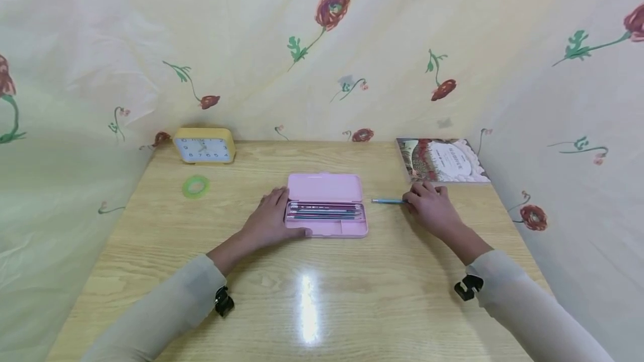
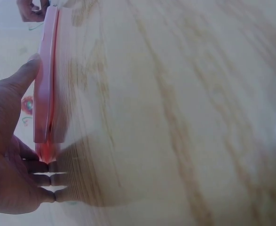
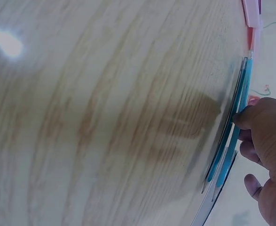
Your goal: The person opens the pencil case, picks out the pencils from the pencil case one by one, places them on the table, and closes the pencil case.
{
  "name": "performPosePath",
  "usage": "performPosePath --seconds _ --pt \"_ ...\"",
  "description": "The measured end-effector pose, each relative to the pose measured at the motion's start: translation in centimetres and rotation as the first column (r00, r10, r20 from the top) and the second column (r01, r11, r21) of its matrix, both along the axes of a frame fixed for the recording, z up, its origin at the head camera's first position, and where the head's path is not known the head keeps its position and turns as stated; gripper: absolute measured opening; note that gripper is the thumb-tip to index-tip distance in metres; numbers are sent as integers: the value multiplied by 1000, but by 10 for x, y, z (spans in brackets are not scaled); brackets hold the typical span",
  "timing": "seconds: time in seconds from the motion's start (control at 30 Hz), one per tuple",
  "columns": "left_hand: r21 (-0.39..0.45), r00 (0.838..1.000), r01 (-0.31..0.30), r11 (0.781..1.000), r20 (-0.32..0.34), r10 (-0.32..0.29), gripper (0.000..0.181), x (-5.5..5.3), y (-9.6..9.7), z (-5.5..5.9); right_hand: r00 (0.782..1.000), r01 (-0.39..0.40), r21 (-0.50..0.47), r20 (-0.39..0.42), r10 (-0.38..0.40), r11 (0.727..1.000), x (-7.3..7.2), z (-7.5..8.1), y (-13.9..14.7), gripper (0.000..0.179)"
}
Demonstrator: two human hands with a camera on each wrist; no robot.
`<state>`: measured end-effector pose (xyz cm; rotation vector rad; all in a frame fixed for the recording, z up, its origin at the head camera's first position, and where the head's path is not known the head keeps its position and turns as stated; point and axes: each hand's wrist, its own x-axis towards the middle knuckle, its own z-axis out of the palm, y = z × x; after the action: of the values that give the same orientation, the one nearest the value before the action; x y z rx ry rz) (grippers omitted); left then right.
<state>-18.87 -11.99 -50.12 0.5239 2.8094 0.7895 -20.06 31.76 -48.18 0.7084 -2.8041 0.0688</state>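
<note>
A pink pencil case (image 1: pixel 354 228) lies on the table with its lid (image 1: pixel 324 187) folded back. Several pencils (image 1: pixel 324 211) lie side by side in its long compartment. My left hand (image 1: pixel 271 219) holds the case at its left end, thumb on the front wall and fingers round the left side. To the right of the case, my right hand (image 1: pixel 432 208) pinches a blue pencil (image 1: pixel 387 201) by its right part, low over the table. In the right wrist view the blue pencil (image 3: pixel 244 87) slants between thumb and fingers, mirrored in the glossy tabletop.
A yellow alarm clock (image 1: pixel 203 146) stands at the back left, with a green tape roll (image 1: pixel 195 186) in front of it. A book with a floral cover (image 1: pixel 443 160) lies at the back right, just beyond my right hand. Flowered cloth (image 1: pixel 251 43) hangs behind the table (image 1: pixel 251 306).
</note>
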Motion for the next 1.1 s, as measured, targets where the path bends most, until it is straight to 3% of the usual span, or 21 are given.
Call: performPosePath --seconds 0.53,0.9,1.1 --pt "-2 1000 -2 1000 4 2 133 -1 1 0 1000 -3 7 -31 3 1000 -2 -9 4 13" --pt "-24 1000 1 1000 8 -1 133 -1 1 0 1000 23 30 9 -23 999 -2 -8 4 14" --pt "-24 1000 1 1000 11 0 134 -1 1 0 1000 0 10 -26 0 1000 -3 -10 4 14"
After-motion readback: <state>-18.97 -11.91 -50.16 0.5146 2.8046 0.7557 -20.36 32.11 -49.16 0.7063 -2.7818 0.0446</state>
